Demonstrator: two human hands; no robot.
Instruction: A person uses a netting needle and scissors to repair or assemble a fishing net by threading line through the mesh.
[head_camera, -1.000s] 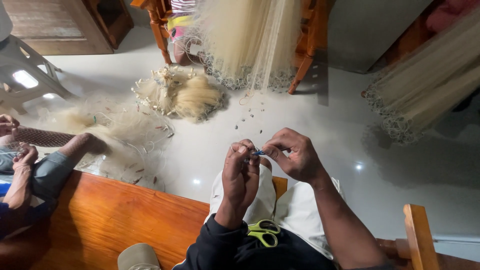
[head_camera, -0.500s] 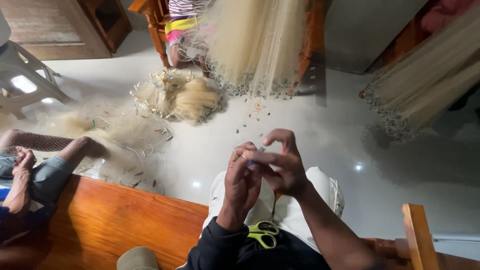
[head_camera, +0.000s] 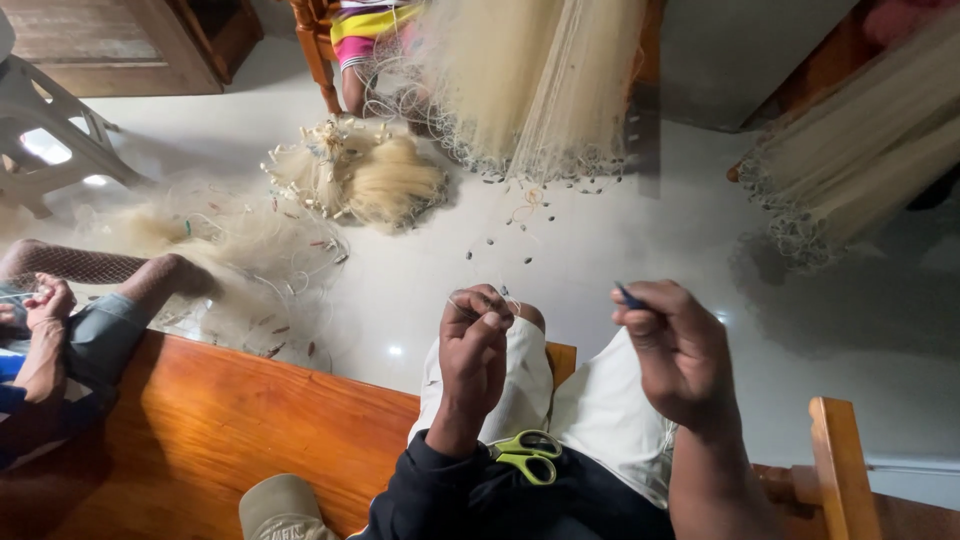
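Note:
My left hand (head_camera: 475, 335) is raised over my knees, fingers pinched on a thin pale line of fishing net (head_camera: 492, 296) with a small weight on it. To its right my right hand (head_camera: 678, 345) is closed around a small dark blue netting needle (head_camera: 629, 296), its tip poking out above my thumb. The two hands are a hand's width apart. Green-handled scissors (head_camera: 525, 455) lie in my lap below the left hand. My legs are in pale trousers.
I sit on a wooden bench (head_camera: 210, 430). Another person sits at the left (head_camera: 50, 340), hands on net. Piles of pale net (head_camera: 355, 175) lie on the white floor, more hangs ahead (head_camera: 540, 80) and at right (head_camera: 860, 150). A plastic chair (head_camera: 45, 140) stands far left.
My hands were pressed together working the line. Now my right hand has pulled away to the right with the needle, while the left stays pinched on the net.

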